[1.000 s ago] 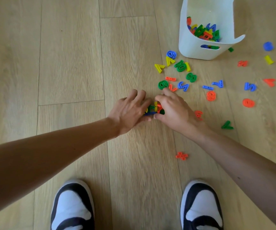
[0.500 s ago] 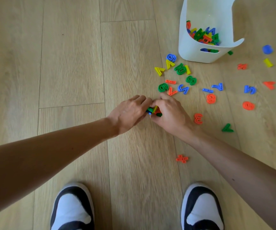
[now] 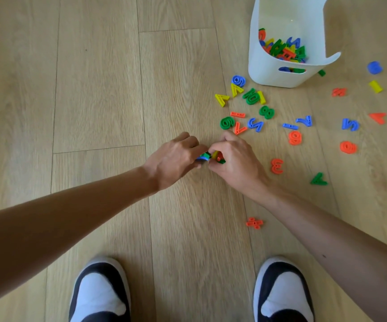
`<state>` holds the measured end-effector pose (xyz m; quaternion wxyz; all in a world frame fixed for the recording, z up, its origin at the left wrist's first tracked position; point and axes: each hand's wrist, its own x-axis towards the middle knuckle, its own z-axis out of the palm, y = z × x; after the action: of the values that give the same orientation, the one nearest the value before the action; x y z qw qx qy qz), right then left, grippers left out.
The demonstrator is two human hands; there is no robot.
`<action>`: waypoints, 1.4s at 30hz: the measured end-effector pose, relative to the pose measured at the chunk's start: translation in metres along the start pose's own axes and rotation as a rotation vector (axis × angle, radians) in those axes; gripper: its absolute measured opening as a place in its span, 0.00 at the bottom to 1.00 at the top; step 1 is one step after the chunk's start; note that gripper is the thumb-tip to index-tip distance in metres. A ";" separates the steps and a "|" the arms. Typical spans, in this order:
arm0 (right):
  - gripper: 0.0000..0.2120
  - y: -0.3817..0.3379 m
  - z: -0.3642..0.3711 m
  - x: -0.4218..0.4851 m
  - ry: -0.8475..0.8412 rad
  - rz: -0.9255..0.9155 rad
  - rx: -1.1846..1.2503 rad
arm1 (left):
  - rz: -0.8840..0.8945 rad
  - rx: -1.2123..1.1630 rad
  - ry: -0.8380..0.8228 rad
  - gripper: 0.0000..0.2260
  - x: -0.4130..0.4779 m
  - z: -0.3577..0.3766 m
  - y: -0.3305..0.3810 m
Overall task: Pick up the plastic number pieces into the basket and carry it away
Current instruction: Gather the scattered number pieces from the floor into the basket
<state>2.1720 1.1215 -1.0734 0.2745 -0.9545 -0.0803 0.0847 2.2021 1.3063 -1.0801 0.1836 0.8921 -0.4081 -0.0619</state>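
My left hand [image 3: 175, 158] and my right hand [image 3: 236, 160] meet at the middle of the wooden floor, both closed around a small bunch of coloured number pieces [image 3: 211, 156]. Blue, green, yellow and red bits show between the fingers. The white plastic basket [image 3: 273, 73] stands at the upper right, holding several pieces [image 3: 283, 48]. More loose pieces lie scattered between the basket and my hands, such as a green 6 [image 3: 227, 122], a blue 5 [image 3: 255, 124] and a red 3 [image 3: 277, 166].
Further pieces lie to the right: a red 9 [image 3: 348, 147], a green piece [image 3: 318, 179], a blue 5 [image 3: 350, 124], a yellow bar [image 3: 375, 86]. A red division sign [image 3: 254, 222] lies near my right shoe [image 3: 283, 291]. My left shoe [image 3: 100, 293] is at the bottom.
Both hands have drawn together and curled tighter around the gathered pieces, lifting them slightly off the floor. The camera view shifted a little downward.
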 end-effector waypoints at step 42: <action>0.08 -0.021 0.014 -0.017 0.064 -0.112 -0.260 | -0.747 -0.913 0.300 0.04 0.010 -0.061 0.005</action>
<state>2.1506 1.1427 -1.0718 0.1554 -0.9782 -0.1348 0.0278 2.2208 1.3127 -1.0213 0.5689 0.8052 0.0307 -0.1644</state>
